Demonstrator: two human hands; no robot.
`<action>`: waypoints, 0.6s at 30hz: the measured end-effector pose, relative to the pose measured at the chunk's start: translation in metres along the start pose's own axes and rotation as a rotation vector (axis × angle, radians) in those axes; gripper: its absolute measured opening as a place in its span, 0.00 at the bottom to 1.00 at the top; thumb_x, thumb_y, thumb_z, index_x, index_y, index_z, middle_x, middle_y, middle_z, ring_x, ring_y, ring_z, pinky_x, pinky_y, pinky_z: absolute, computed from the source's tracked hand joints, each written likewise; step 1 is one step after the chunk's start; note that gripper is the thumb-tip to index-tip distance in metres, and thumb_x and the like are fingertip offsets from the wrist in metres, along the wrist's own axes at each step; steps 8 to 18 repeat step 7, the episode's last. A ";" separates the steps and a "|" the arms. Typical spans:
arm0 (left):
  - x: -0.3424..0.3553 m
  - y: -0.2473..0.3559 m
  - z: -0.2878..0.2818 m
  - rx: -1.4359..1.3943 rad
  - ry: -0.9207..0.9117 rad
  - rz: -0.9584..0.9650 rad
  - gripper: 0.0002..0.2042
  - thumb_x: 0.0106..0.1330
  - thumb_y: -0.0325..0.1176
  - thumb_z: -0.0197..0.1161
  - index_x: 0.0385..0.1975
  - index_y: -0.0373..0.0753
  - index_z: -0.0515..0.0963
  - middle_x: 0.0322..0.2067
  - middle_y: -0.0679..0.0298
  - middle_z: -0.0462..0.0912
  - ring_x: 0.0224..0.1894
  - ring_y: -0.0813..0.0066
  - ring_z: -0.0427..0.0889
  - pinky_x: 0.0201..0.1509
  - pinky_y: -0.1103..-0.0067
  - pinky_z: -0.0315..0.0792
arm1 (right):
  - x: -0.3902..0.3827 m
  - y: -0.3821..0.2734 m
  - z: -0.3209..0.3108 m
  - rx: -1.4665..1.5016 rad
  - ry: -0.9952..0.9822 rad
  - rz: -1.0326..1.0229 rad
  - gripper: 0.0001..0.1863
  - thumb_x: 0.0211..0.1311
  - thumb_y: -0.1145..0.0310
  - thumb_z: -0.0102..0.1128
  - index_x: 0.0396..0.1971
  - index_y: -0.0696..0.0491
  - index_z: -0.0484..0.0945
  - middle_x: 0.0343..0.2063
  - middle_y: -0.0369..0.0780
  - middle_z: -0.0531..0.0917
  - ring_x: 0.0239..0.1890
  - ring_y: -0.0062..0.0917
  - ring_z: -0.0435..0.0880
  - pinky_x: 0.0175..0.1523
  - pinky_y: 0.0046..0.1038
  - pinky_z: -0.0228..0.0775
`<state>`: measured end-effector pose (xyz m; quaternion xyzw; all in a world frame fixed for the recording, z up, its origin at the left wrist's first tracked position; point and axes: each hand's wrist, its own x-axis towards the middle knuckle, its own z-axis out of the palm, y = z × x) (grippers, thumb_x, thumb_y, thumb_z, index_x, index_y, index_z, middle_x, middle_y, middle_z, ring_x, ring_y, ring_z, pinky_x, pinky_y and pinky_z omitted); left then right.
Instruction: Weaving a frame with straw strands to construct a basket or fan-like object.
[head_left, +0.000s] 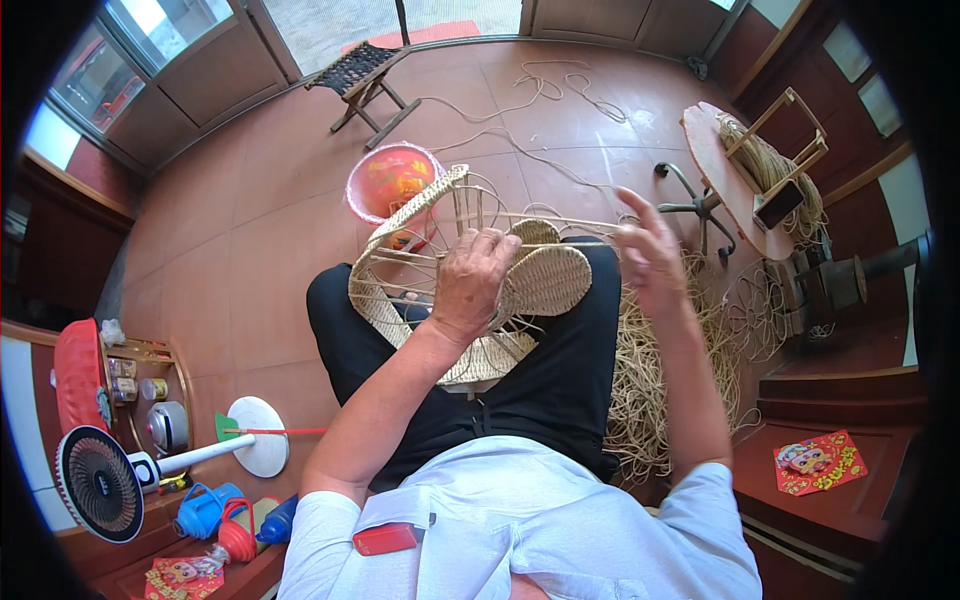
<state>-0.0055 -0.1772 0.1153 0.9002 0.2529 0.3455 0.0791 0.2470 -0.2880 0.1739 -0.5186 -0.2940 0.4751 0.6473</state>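
Between my knees sits a half-woven wicker piece [383,315], with a braided rim, bare ribs and rounded woven lobes [548,283] on its right side. My left hand [470,280] is closed over its middle, fingers curled onto the ribs beside the lobes; the fingertips are partly hidden. To the right of the piece, my right hand [652,258] is raised, index finger stretched upward and slightly blurred. A pale straw cord [572,244] runs taut from the weaving to the thumb of this hand, which pinches it.
A large heap of loose cord [660,390] lies by my right leg. Beyond the piece stand a red basin [393,180] and a folding stool [365,80]. At right a round table [705,140] bears coiled cord and a phone; a fan [105,480] stands at left.
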 end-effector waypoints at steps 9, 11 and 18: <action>0.003 -0.002 0.013 -0.063 -0.020 -0.006 0.18 0.64 0.22 0.63 0.54 0.39 0.83 0.46 0.56 0.86 0.51 0.54 0.84 0.57 0.64 0.80 | -0.067 -0.120 -0.242 -0.091 0.438 -0.045 0.32 0.66 0.71 0.66 0.71 0.57 0.72 0.60 0.46 0.86 0.45 0.24 0.91 0.42 0.19 0.85; 0.003 -0.002 0.013 -0.063 -0.020 -0.006 0.18 0.64 0.22 0.63 0.54 0.39 0.83 0.46 0.56 0.86 0.51 0.54 0.84 0.57 0.64 0.80 | -0.067 -0.120 -0.242 -0.091 0.438 -0.045 0.32 0.66 0.71 0.66 0.71 0.57 0.72 0.60 0.46 0.86 0.45 0.24 0.91 0.42 0.19 0.85; 0.003 -0.002 0.013 -0.063 -0.020 -0.006 0.18 0.64 0.22 0.63 0.54 0.39 0.83 0.46 0.56 0.86 0.51 0.54 0.84 0.57 0.64 0.80 | -0.067 -0.120 -0.242 -0.091 0.438 -0.045 0.32 0.66 0.71 0.66 0.71 0.57 0.72 0.60 0.46 0.86 0.45 0.24 0.91 0.42 0.19 0.85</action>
